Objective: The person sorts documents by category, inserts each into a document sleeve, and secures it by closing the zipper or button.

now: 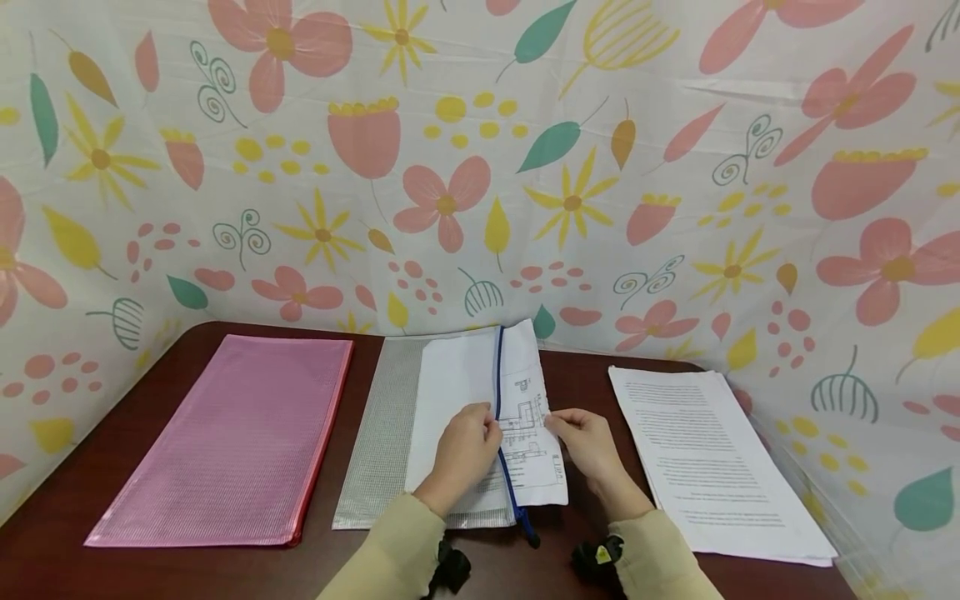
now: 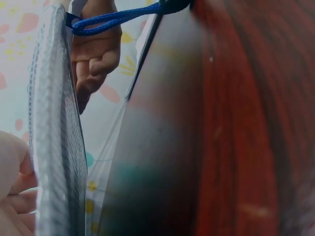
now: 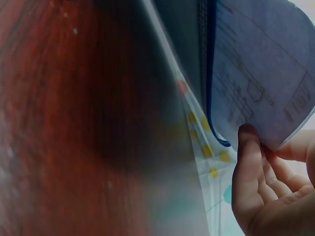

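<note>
A clear mesh zip pouch (image 1: 375, 442) with a blue zipper (image 1: 498, 358) lies in the middle of the table. Sheets of paper (image 1: 525, 479) with line drawings stick out past the zipper on the right, partly inside the pouch. My left hand (image 1: 463, 450) pinches the pouch's opening edge by the zipper; in the left wrist view its fingers (image 2: 19, 196) are behind the raised pouch side (image 2: 59, 128). With thumb and fingertips my right hand (image 1: 592, 454) pinches the right edge of the paper. The right wrist view has this paper (image 3: 266, 73) bowed above the fingers.
To the left lies a pink mesh zip pouch (image 1: 232, 442) with a red edge. A stack of printed paper (image 1: 712, 467) is at the right, close to my right forearm. A flowered cloth (image 1: 480, 167) hangs behind the dark wooden table (image 1: 45, 533). A blue cord pull (image 2: 118, 20) hangs at the zipper end.
</note>
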